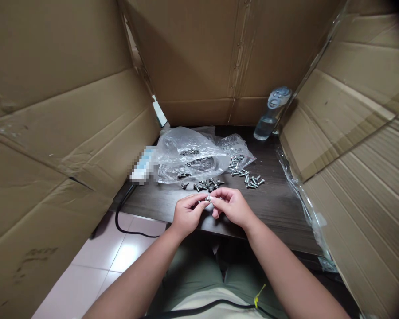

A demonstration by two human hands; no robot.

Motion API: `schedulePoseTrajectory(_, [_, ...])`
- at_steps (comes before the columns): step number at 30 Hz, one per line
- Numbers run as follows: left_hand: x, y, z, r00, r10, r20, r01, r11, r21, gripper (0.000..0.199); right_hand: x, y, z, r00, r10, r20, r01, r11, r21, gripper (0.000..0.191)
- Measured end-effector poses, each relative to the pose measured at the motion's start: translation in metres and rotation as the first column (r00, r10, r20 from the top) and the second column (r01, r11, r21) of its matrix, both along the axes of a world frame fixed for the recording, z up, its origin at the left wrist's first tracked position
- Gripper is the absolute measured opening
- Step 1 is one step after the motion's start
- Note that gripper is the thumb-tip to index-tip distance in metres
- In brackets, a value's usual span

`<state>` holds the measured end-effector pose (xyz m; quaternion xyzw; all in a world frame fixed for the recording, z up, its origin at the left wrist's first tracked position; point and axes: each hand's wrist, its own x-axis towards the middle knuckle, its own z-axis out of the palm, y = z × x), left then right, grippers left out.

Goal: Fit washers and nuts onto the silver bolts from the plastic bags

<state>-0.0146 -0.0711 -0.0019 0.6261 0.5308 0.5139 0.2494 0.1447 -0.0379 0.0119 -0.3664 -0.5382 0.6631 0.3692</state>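
One small metal piece (208,199) was held between the two hands, just above the near edge of the dark tabletop (279,208). The left hand (187,212) pinched it from one side with thumb and forefinger; the right hand (232,205) closed on it from the other in the same narrow grip, its lower fingers curled beneath. Whether it was a single part or two joined could not be told, since the fingers covered most of it.

Work this small seemed best done with one hand keeping the piece steady while the other made fine, light turns, both wrists low so that a slip would end on the table rather than the floor. Keeping the ends in line would likely spare any thread.

Just beyond the hands lay a cluster of dark-headed fasteners (206,184), and to its right a scatter of silver screws (252,180). Clear plastic bags (186,139) rested behind them. Farther out, a bottle (266,122) stood near the cardboard walls (199,57).
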Motion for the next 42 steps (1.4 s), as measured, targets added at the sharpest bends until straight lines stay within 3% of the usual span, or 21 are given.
schedulePoseTrajectory(4, [0.0,0.0,-0.002,1.0,0.01,-0.019,-0.01,1.0,-0.006,0.011,-0.003,0.0,-0.006,0.991,0.006,0.136,-0.012,0.999,0.047,0.043])
schedulePoseTrajectory(8, [0.001,-0.001,0.0,1.0,0.028,0.014,-0.028,0.999,-0.027,0.014,-0.003,0.002,-0.006,1.0,-0.026,-0.009,0.026,0.999,-0.041,0.037])
schedulePoseTrajectory(12, [0.001,-0.001,0.002,0.999,0.017,0.038,-0.015,0.999,-0.037,0.014,0.0,0.001,-0.001,0.998,0.021,-0.062,-0.021,1.0,-0.004,0.037])
schedulePoseTrajectory(18, [0.0,0.0,-0.001,1.0,-0.012,-0.002,0.012,1.0,-0.023,0.013,-0.002,0.0,0.001,0.997,0.007,0.081,-0.012,0.998,0.06,0.031])
schedulePoseTrajectory(22, [0.001,0.001,-0.001,0.999,0.014,0.034,-0.012,0.999,-0.045,0.014,-0.004,0.001,-0.006,0.978,-0.053,0.2,0.023,0.988,0.151,0.042])
schedulePoseTrajectory(25, [0.002,0.002,0.001,0.996,0.034,0.087,-0.028,0.997,-0.072,0.015,-0.003,0.001,-0.008,0.991,-0.064,0.114,0.05,0.991,0.128,0.034])
schedulePoseTrajectory(29, [0.002,0.002,0.004,0.991,0.014,0.136,-0.003,0.997,-0.081,0.016,0.0,0.0,-0.002,1.0,0.004,0.021,-0.006,0.994,0.11,0.032])
schedulePoseTrajectory(35, [0.001,0.002,0.004,0.99,-0.029,0.137,0.042,0.994,-0.096,0.013,0.0,-0.001,0.001,0.995,-0.006,0.102,-0.005,0.994,0.108,0.029])
schedulePoseTrajectory(38, [0.001,0.003,0.001,0.99,-0.037,0.136,0.052,0.993,-0.106,0.013,-0.002,-0.001,-0.003,0.977,-0.051,0.209,0.017,0.987,0.16,0.042])
schedulePoseTrajectory(42, [0.0,0.004,0.001,0.981,0.007,0.195,0.021,0.99,-0.138,0.015,-0.003,0.0,-0.005,0.996,-0.036,0.086,0.029,0.996,0.085,0.036])
